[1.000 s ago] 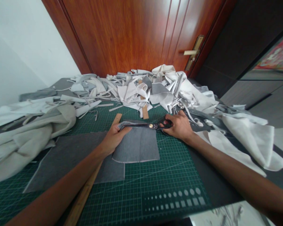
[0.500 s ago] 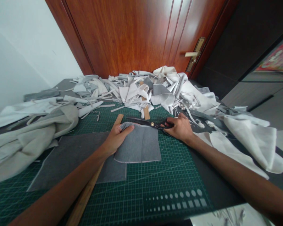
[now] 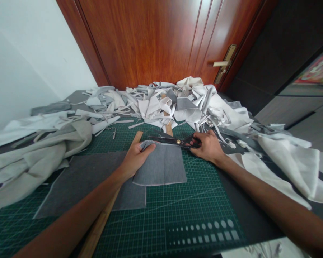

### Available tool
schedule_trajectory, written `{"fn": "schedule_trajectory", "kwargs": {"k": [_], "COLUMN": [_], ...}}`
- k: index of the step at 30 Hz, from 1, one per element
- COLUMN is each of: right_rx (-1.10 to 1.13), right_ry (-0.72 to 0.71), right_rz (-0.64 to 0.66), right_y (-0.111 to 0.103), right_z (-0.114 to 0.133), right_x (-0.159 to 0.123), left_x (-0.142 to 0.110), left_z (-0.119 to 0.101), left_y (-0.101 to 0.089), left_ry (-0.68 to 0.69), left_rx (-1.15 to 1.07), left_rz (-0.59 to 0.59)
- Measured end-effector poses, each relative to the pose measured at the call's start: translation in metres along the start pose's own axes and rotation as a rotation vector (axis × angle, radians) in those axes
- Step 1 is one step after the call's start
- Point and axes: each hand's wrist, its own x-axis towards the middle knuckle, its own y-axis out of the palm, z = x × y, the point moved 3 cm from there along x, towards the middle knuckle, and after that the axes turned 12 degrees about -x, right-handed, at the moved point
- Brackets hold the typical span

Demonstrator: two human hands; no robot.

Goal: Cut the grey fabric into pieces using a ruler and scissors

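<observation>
Now right fingers (image 3: 201, 137) have shifted their clasped scissors (image 3: 178, 142) to the cloth's (image 3: 165, 166) far edge, left fingers (image 3: 149, 150) pinching it.

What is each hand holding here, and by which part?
The right hand holds the black scissors by the handles; the left hand grips the smaller gray cloth piece near its far left corner, thumb on top.
</observation>
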Motion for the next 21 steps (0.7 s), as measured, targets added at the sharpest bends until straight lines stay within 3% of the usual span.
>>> {"fn": "schedule_trajectory", "kwargs": {"k": [21], "right_rx": [-0.013], "right_ry": [-0.088], "right_rz": [0.013], "right_y": [-0.0040], "right_z": [0.0107], "right_x": [-0.0023], "left_x": [0.0029], "left_z": [0.0057], "left_y": [-0.0024], "left_ry": [0.128], "left_rx": [0.158], "left_rz": [0.173]}}
